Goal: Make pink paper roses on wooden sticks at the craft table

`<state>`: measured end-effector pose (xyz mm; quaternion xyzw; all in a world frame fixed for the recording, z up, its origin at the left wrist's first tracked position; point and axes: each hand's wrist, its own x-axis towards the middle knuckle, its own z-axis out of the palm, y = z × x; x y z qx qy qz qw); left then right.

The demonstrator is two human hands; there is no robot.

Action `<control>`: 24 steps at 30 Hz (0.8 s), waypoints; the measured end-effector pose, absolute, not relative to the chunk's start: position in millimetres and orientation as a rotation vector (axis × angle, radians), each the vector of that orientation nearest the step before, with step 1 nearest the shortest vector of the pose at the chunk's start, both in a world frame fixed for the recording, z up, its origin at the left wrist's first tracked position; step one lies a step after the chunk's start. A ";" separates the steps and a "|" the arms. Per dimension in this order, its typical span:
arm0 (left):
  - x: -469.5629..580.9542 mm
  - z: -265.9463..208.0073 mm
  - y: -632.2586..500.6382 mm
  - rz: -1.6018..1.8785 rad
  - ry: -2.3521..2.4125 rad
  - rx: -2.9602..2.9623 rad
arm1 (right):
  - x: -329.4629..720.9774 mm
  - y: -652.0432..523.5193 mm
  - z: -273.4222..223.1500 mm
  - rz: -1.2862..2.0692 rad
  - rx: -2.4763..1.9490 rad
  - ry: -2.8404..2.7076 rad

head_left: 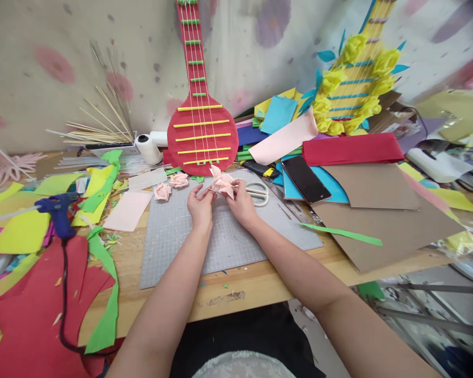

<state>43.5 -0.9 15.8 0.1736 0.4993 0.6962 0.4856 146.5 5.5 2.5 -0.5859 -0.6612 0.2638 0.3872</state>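
Note:
Between my two hands is a pale pink paper flower [222,184], raised over the grey cutting mat [173,247]. My left hand [201,206] pinches its lower left side. On the other side, my right hand [241,203] has its fingers closed on the petals. Two finished-looking pink paper roses, one rose [162,191] and another rose [178,180], lie on the mat to the left. White-handled scissors [258,193] rest just right of my right hand, their blades partly hidden. A red paper lute [203,134] with yellow strips stands upright behind the flower.
At left lie a blue glue gun [59,212] with its cord, red paper [35,310] and green strips [104,294]. A phone [305,178], brown cardboard [382,226] and a red roll [352,149] are at right. Behind them leans a yellow-flowered instrument [349,89].

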 end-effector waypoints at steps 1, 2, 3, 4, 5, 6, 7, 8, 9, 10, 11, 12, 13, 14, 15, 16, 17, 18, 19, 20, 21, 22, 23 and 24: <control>43.5 16.4 -2.1 1.689 1.201 0.425 | 147.5 5.7 2.7 0.672 -1.495 -1.680; 43.3 16.9 -3.1 1.683 1.186 0.430 | 148.5 5.9 2.7 0.675 -1.499 -1.676; 42.9 17.1 -4.1 1.678 1.169 0.438 | 149.4 6.2 2.6 0.678 -1.501 -1.672; 42.5 17.0 -5.0 1.674 1.155 0.447 | 150.3 6.5 2.3 0.683 -1.501 -1.666; 42.0 16.6 -5.7 1.670 1.146 0.461 | 151.0 6.9 1.9 0.692 -1.500 -1.658; 41.5 16.0 -6.2 1.668 1.143 0.475 | 151.6 7.4 1.5 0.706 -1.496 -1.650; 41.0 15.2 -6.6 1.667 1.145 0.489 | 152.1 7.9 1.2 0.722 -1.492 -1.643; 40.5 14.4 -6.8 1.668 1.151 0.499 | 152.4 8.4 1.1 0.739 -1.489 -1.638; 40.2 13.7 -6.8 1.671 1.156 0.507 | 152.5 8.8 1.1 0.753 -1.492 -1.634; 39.9 13.3 -6.8 1.674 1.161 0.511 | 152.6 9.2 1.4 0.760 -1.500 -1.633; 39.7 13.2 -6.7 1.677 1.164 0.509 | 152.6 9.4 1.8 0.764 -1.506 -1.638; 39.7 13.5 -6.6 1.680 1.169 0.498 | 152.5 9.5 2.3 0.765 -1.510 -1.648; 39.7 14.2 -6.5 1.682 1.173 0.482 | 152.4 9.4 2.8 0.766 -1.511 -1.659; 39.7 15.1 -6.4 1.681 1.181 0.458 | 152.2 9.2 3.3 0.768 -1.505 -1.672; 39.8 16.2 -6.3 1.677 1.189 0.433 | 152.0 8.9 3.6 0.775 -1.492 -1.686; 40.0 17.4 -6.2 1.668 1.196 0.410 | 151.7 8.5 3.7 0.784 -1.475 -1.697; 40.1 18.5 -6.2 1.657 1.203 0.393 | 151.4 8.0 3.8 0.795 -1.460 -1.704; 40.2 19.5 -6.0 1.644 1.213 0.380 | 151.1 7.4 3.8 0.805 -1.446 -1.710; 40.2 20.3 -5.8 1.631 1.223 0.371 | 150.8 6.8 3.8 0.817 -1.433 -1.714; 40.2 20.9 -5.4 1.619 1.235 0.363 | 150.6 6.2 3.9 0.830 -1.419 -1.718; 40.0 21.2 -4.8 1.609 1.248 0.352 | 150.5 5.7 4.1 0.843 -1.405 -1.722; 39.8 21.4 -4.1 1.603 1.260 0.336 | 150.6 5.2 4.5 0.858 -1.390 -1.730; 39.5 21.4 -3.3 1.600 1.270 0.320 | 150.9 4.8 4.9 0.873 -1.377 -1.740; 39.1 21.2 -2.5 1.600 1.276 0.307 | 151.4 4.5 5.4 0.887 -1.370 -1.751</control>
